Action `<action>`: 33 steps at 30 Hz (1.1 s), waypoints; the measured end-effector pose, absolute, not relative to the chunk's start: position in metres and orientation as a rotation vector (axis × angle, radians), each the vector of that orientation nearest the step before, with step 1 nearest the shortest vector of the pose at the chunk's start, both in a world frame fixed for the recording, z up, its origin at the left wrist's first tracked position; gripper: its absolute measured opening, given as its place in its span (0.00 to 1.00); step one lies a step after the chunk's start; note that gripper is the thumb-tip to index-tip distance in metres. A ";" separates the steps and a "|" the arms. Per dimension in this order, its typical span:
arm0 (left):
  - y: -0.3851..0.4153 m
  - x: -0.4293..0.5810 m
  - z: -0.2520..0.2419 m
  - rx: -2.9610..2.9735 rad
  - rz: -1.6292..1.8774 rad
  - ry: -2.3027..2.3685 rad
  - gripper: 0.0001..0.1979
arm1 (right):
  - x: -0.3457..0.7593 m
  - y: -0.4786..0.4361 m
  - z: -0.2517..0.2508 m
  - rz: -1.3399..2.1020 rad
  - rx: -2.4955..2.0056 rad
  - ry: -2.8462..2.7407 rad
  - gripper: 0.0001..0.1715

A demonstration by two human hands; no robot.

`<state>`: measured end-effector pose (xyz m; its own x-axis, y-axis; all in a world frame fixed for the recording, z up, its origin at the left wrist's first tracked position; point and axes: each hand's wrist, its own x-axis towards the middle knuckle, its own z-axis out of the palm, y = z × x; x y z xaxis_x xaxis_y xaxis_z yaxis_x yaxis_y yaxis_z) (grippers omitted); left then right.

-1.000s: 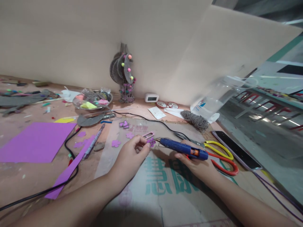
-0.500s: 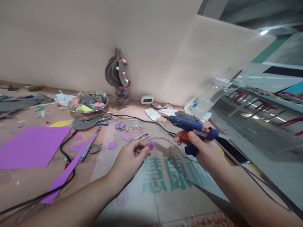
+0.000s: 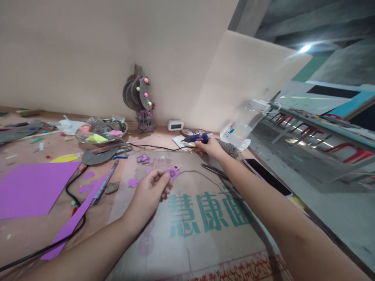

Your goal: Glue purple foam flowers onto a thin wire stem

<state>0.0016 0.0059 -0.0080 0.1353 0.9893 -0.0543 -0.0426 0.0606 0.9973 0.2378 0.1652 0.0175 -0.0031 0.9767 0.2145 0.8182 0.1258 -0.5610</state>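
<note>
Pinched between the thumb and fingers of my left hand [image 3: 152, 189] is a small purple foam flower [image 3: 173, 172], with a thin grey cord [image 3: 202, 173] running right from it. My right hand [image 3: 211, 148] reaches to the back of the table, its fingers around a blue glue gun [image 3: 195, 138] whose nozzle points left over a white paper [image 3: 179, 143]. Other purple flower pieces [image 3: 133, 182] lie left of my left hand. Scissors [image 3: 213, 170] rest partly beneath my right forearm.
A purple foam sheet [image 3: 35, 187] and a pen [image 3: 105, 182] lie at left. Behind them stands a bowl of craft bits [image 3: 101, 134]. A hanging grey ornament [image 3: 137, 97], a small white clock [image 3: 175, 125], a bottle [image 3: 241, 123] and a phone [image 3: 268, 176] edge the workspace.
My right hand has carried the glue gun away from me and left, down to the white paper at the back. My left hand has raised the flower slightly.
</note>
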 end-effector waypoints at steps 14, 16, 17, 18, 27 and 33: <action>0.011 -0.003 -0.009 1.034 1.282 1.092 0.14 | 0.215 0.064 0.022 0.207 -1.047 -2.372 0.09; 0.010 -0.003 -0.008 1.065 1.266 1.097 0.15 | 0.199 0.053 0.017 0.229 -0.954 -2.536 0.12; 0.010 -0.003 -0.008 1.080 1.259 1.096 0.15 | 0.192 0.051 0.013 0.218 -0.943 -2.575 0.13; 0.010 -0.003 -0.008 1.093 1.254 1.095 0.15 | 0.186 0.050 0.009 0.198 -0.950 -2.592 0.12; 0.009 -0.003 -0.006 1.097 1.234 1.099 0.14 | 0.177 0.046 -0.005 0.390 -1.059 -2.328 0.05; 0.009 -0.003 -0.009 1.147 1.208 1.143 0.14 | 0.191 0.017 0.002 0.760 -1.168 -1.921 0.03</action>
<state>-0.0033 0.0091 -0.0092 0.0277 0.9994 -0.0229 -0.0780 0.0250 0.9966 0.1907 0.0172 0.0018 -0.3026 0.9075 0.2915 0.4624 0.4072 -0.7877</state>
